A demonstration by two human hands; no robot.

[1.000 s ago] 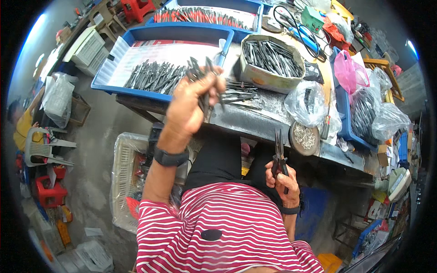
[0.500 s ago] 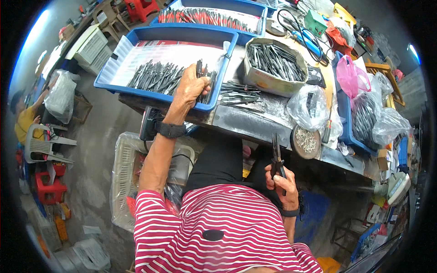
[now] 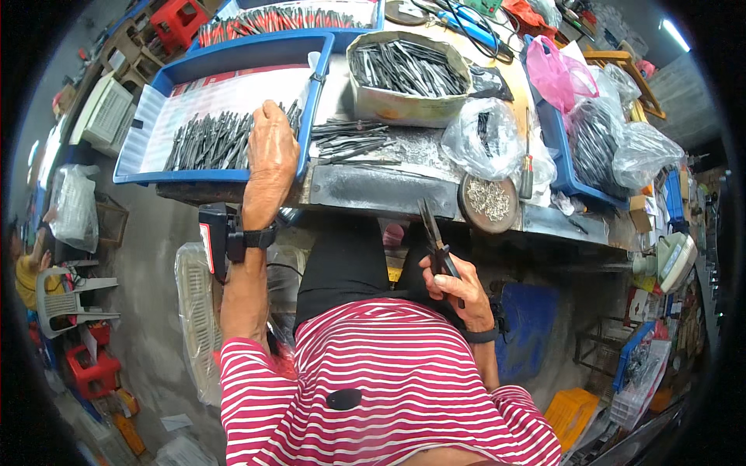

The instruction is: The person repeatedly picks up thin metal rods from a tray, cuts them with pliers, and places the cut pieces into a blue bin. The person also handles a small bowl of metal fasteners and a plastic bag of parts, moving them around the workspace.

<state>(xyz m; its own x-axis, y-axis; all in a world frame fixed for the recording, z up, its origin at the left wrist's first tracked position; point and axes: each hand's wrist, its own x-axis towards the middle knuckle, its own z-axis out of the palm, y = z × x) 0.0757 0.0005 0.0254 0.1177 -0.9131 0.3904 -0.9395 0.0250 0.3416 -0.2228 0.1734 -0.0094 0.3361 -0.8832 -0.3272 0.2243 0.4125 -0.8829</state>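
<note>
My left hand (image 3: 270,151) lies palm down over the near right corner of a blue tray (image 3: 134,177), on top of a row of dark metal plier pieces (image 3: 203,141). Its fingers point away from me and are hidden, so I cannot tell whether they grip any pieces. A black band with a small device sits on that wrist. My right hand (image 3: 460,286) is low over my lap, below the table's front edge. It grips the handles of a dark pair of pliers (image 3: 430,227), jaws pointing up toward the table.
More dark pieces (image 3: 350,140) lie loose on the table beside the tray. Behind them stands an oval box (image 3: 388,105) full of pieces. Clear bags (image 3: 486,136), a round dish of small bits (image 3: 488,200), a screwdriver (image 3: 527,167) and a pink bag (image 3: 553,74) sit to the right.
My left hand, raised a second ago with a bunch of dark pieces, has gone down and forward into the blue tray. My right hand has stayed by my lap with the pliers.
</note>
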